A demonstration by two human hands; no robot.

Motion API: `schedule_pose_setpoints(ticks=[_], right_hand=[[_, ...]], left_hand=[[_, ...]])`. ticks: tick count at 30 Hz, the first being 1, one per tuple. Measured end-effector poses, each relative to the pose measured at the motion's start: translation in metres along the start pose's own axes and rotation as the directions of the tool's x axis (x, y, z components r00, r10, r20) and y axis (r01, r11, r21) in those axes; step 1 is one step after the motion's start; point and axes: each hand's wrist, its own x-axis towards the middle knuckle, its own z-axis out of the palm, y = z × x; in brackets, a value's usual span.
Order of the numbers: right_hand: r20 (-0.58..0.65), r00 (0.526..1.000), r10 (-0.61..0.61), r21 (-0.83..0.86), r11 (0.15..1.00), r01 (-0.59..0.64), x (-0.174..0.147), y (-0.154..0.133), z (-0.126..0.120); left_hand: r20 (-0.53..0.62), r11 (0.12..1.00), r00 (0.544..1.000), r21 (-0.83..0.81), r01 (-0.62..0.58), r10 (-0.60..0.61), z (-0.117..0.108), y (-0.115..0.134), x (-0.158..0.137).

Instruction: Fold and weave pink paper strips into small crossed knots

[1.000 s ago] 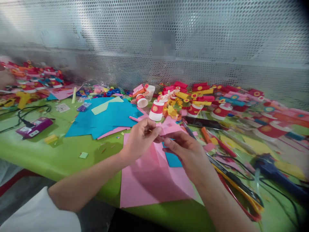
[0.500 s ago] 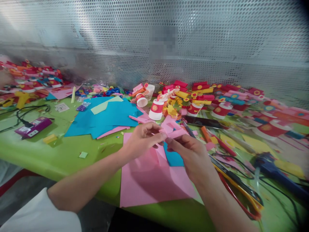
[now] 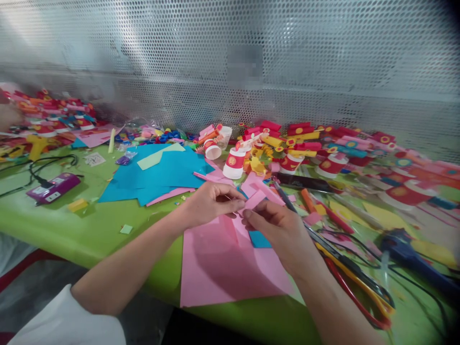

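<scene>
Between my two hands is a small pink paper strip (image 3: 254,199), held just above the table. My left hand (image 3: 212,203) pinches its left end between thumb and fingers. My right hand (image 3: 278,225) is closed on the strip's near right side, its thumb and fingertips close to the left ones. Part of the strip is hidden by my fingers. Underneath lies a large pink paper sheet (image 3: 223,273), with a blue paper piece (image 3: 260,239) on it by my right hand. Scissors (image 3: 359,278) with red and yellow handles rest beside my right forearm.
Blue sheets (image 3: 158,170) lie to the left, near a purple power strip (image 3: 53,189). Paper cups (image 3: 234,163) with rolled paper tubes line the back before a perforated metal panel (image 3: 187,62). A blue glue gun (image 3: 413,258) and its cord lie on the right.
Both hands stay close together on the pink strip, with small shifts of the fingers. The strip shows more clearly between them. The whole view has shifted slightly.
</scene>
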Motion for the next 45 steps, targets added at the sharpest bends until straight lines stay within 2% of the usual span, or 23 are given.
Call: schedule_pose_setpoints(ticks=[8, 13, 18, 25, 30, 37, 45], right_hand=[[-0.076, 0.996, -0.043, 0.118, 0.992, 0.052, 0.002, 0.000, 0.003], [-0.090, 0.994, -0.063, 0.200, 0.977, 0.080, 0.000, -0.006, 0.005], [-0.028, 0.999, -0.021, 0.329, 0.944, 0.029, 0.000, -0.006, 0.004], [0.000, 1.000, -0.011, 0.404, 0.915, 0.010, 0.002, 0.001, 0.002], [-0.014, 1.000, 0.010, 0.409, 0.912, -0.003, 0.001, -0.003, 0.004], [-0.037, 0.999, -0.020, 0.374, 0.927, 0.033, -0.001, -0.009, 0.004], [-0.066, 0.995, -0.076, 0.287, 0.953, 0.092, -0.005, -0.011, 0.004]], left_hand=[[0.040, 0.994, 0.997, -0.088, 0.071, -0.068, -0.001, 0.007, -0.001], [0.004, 0.944, 0.984, -0.283, 0.172, -0.178, 0.004, 0.006, -0.001], [0.019, 0.887, 0.971, -0.405, 0.225, -0.237, 0.005, 0.004, 0.000], [0.021, 0.841, 0.959, -0.476, 0.258, -0.282, 0.006, 0.004, 0.000], [0.021, 0.821, 0.955, -0.504, 0.267, -0.297, 0.007, 0.003, 0.000], [0.034, 0.814, 0.956, -0.517, 0.265, -0.290, 0.007, 0.003, -0.001], [0.019, 0.783, 0.942, -0.551, 0.289, -0.334, 0.009, 0.007, -0.001]])
